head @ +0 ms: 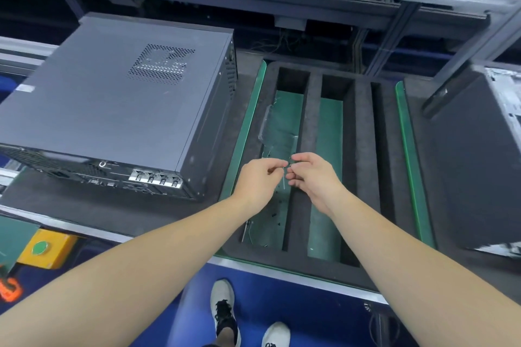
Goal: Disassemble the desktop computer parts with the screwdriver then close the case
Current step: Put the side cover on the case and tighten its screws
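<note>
Dark grey foam forms the tray (pixel 363 132) under both hands, cut into long slots with green showing at their bottoms. The left hand (pixel 258 182) and the right hand (pixel 313 177) meet over the leftmost slot, fingers curled, thumb and forefinger of each drawn narrow toward the other. Between the fingertips (pixel 282 164) sits something small and dark (pixel 288 167), perhaps a screw; the blur there leaves it unclear which hand pinches it, or whether both do.

Just beyond the fingertips, in the same slot, lies a clear plastic bag (pixel 277 132), crumpled against the foam wall. Nearer the person than the fingers, several small black screws (pixel 273 215) are scattered on the slot's green floor.

Well to the left of the left hand's knuckles rests the desktop computer case (pixel 112 104), grey, lying on its side with the vented panel on top and closed, its rear ports facing the person. Far to the right of the right hand stands a second dark case (pixel 473 166), partly cut off by the frame edge. Below the forearms, white shoes (pixel 224 310) stand on a blue floor.
</note>
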Demonstrator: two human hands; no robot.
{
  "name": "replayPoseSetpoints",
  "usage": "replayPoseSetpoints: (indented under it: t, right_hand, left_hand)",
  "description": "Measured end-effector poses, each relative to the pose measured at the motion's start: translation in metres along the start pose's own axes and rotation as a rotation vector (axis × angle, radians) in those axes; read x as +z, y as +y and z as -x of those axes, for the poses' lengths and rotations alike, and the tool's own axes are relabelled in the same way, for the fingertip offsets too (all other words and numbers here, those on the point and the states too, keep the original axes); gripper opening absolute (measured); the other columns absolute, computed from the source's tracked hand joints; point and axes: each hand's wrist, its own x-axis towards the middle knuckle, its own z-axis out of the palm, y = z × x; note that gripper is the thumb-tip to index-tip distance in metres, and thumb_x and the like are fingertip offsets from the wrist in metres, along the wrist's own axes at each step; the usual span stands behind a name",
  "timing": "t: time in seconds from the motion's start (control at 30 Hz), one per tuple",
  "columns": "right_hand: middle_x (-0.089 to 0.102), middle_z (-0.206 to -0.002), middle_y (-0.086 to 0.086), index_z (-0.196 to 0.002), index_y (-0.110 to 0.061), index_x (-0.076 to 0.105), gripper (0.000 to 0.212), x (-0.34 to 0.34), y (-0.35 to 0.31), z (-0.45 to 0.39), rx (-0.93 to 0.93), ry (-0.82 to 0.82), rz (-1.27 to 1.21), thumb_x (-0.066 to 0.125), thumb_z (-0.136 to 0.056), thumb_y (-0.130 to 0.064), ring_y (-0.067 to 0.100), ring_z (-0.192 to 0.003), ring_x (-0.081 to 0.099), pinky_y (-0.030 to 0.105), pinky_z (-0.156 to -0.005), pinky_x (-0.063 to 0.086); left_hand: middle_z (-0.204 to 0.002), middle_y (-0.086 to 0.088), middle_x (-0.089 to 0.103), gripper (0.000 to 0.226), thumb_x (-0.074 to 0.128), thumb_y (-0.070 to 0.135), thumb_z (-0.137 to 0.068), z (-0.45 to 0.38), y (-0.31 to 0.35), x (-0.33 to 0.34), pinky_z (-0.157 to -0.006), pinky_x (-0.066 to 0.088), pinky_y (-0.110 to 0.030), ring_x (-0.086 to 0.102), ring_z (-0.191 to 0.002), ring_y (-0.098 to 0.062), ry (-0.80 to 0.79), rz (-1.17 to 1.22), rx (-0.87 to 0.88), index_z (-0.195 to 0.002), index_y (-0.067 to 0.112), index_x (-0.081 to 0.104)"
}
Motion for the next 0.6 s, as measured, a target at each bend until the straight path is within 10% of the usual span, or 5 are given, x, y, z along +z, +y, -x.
replayPoseSetpoints:
  t: [0.1,0.6]
  right_hand:
    - [0.069,-0.091,0.017,-0.117,-0.004,0.063,0.027,0.0012,0.0002,0.0012,-0.002,-0.013,-0.009,0.051,-0.096,0.010,0.023,-0.079,0.067,0.027,-0.067,0.059]
    - [0.070,-0.088,0.015,-0.109,-0.002,0.063,0.024,0.0076,-0.0031,0.0029,-0.019,-0.030,-0.031,0.048,-0.096,0.011,0.022,-0.075,0.067,0.031,-0.076,0.060]
  left_hand:
    - [-0.082,0.043,0.063,0.034,0.057,0.017,-0.095,0.0054,0.0019,0.0021,-0.078,0.047,-0.010,0.063,-0.090,-0.004,-0.037,-0.045,0.080,-0.102,0.048,0.070]
    - [-0.091,0.017,0.063,0.030,0.058,0.017,-0.098,0.0093,0.0029,-0.0026,-0.074,0.039,-0.003,0.059,-0.086,0.004,0.017,-0.131,0.129,-0.117,0.032,0.075]
